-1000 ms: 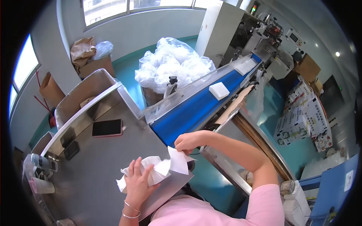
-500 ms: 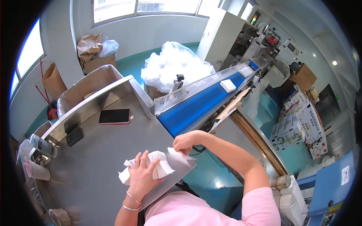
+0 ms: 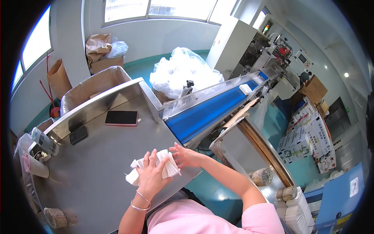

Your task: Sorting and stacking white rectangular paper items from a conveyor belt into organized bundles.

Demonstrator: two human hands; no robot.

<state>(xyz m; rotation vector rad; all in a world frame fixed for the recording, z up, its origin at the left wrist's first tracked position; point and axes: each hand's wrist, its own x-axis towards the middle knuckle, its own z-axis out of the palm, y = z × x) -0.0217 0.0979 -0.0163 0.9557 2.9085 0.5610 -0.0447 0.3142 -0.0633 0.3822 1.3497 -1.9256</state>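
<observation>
A fanned stack of white tissues (image 3: 168, 168) stands over the steel table (image 3: 105, 163) near its front right edge. Across the top and near side of it my left hand (image 3: 150, 175) spreads its fingers, gripping the stack. At the stack's right end is my right hand (image 3: 189, 156), fingers apart and palm turned towards the tissues. Nothing shows in its grasp; whether its fingertips touch the stack I cannot tell.
A blue conveyor belt (image 3: 206, 115) carries a white pack (image 3: 245, 89) beyond the table. Two phones, one pink-edged (image 3: 121, 118) and one dark (image 3: 78, 135), lie on the table. Cups (image 3: 37, 167) line its left side. Tape rolls (image 3: 261, 177) sit at right.
My right hand has let go of a blurred white sheet and opened, moving left against the stack's end. My left hand stays on the tissues. The view has shifted slightly.
</observation>
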